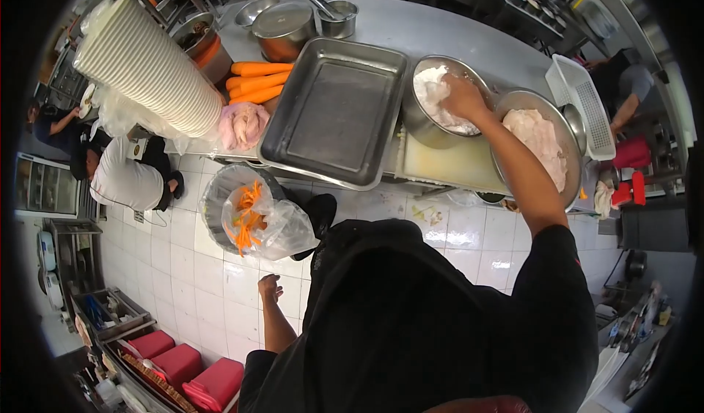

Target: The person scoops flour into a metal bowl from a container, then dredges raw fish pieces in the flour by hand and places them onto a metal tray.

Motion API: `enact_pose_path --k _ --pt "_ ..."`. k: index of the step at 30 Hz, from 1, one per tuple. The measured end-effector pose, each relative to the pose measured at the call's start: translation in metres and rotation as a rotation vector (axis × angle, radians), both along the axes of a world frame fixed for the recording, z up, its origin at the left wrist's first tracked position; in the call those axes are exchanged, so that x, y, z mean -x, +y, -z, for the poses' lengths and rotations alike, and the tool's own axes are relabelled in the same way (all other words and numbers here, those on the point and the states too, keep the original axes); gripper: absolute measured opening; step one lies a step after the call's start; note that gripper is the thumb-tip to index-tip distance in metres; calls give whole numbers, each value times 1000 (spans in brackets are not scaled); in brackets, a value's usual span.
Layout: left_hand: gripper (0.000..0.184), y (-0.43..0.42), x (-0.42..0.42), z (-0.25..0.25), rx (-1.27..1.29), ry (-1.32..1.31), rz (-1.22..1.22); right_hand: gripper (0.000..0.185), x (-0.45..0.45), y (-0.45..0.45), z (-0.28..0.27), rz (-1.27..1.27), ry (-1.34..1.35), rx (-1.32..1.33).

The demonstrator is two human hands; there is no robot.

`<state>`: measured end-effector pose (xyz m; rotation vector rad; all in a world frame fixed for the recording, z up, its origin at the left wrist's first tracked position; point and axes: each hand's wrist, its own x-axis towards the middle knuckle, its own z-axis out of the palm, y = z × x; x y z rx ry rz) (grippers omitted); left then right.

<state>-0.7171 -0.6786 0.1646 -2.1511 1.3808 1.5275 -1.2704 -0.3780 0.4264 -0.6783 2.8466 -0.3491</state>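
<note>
My right hand [463, 98] reaches down into a deep steel pot [433, 131] of white flour-like powder [431, 90]. Its fingers are hidden in the powder and the pot, so I cannot tell whether they grip anything. Just right of it, a wide steel bowl [573, 165] holds pale raw meat [535, 140], which looks like chicken. To the pot's left lies a deep rectangular metal tray [334, 112] with a bare bottom. My left hand [270, 288] hangs low over the floor, away from the counter, fingers loosely curled and apart with nothing in them.
Carrots [257, 82], a bag of pinkish raw meat [243, 126] and tall stacked white containers [150, 65] are left on the counter. A cutting board [447, 165] lies before the pot. Below stands a lined bin [220, 215] with carrot peelings. Another person [125, 171] bends at the left.
</note>
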Motion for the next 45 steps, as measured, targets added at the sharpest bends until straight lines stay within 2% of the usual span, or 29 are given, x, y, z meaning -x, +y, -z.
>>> enact_pose_path --k 3,6,8,10,12,15,18,21,23,26,27,29,31,32,33,36,39,41,43,45 --pt "35 -3 6 -3 32 49 -14 64 9 1 -8 10 39 -71" --pt "35 -7 3 1 31 118 -31 68 -30 -5 -49 -59 164 -53" --pt "36 -5 1 1 17 99 -37 62 -31 2 -15 -114 390 -101" --pt "36 -2 2 6 3 94 -50 63 -26 6 -6 -115 332 -105" --pt "36 0 3 9 -31 74 -31 70 -8 4 -14 -73 -10 -69" --pt "37 3 3 7 -48 62 -2 64 2 2 -23 -102 107 -86" --pt "37 3 2 8 -33 76 -26 49 -1 -6 -30 -205 153 -52" --pt "33 5 4 12 18 70 -32 45 -10 -17 8 -206 413 -65" --pt "31 7 5 6 53 53 -15 40 -3 -21 6 -111 270 50" --pt "30 7 1 3 79 64 -6 35 9 -12 0 -152 356 109" --pt "30 8 -3 4 82 53 -14 34 -5 -14 -23 -115 294 129" --pt "29 8 -9 9 92 34 -28 44 0 -3 -21 -216 243 -57" --pt "31 9 -13 15 46 9 -18 64 -27 -6 -15 -72 269 -194" --pt "33 8 -15 18 23 -1 -6 78 -26 -6 -8 -53 148 -181" --pt "31 6 -14 19 -9 -34 22 76 -27 -5 -13 -73 82 -223" --pt "29 4 -12 21 -1 -39 19 78 -1 3 -1 -103 134 -242" --pt "27 1 -4 11 63 -11 41 65 -15 4 -15 -149 319 -76" --pt "27 -1 -3 9 80 -3 48 56 -49 -9 -34 -87 387 -124" --pt "27 -5 3 11 83 8 59 53 -52 -10 -31 -44 325 -116" --pt "26 -6 7 7 75 9 60 54 -19 3 -7 -26 138 -53"
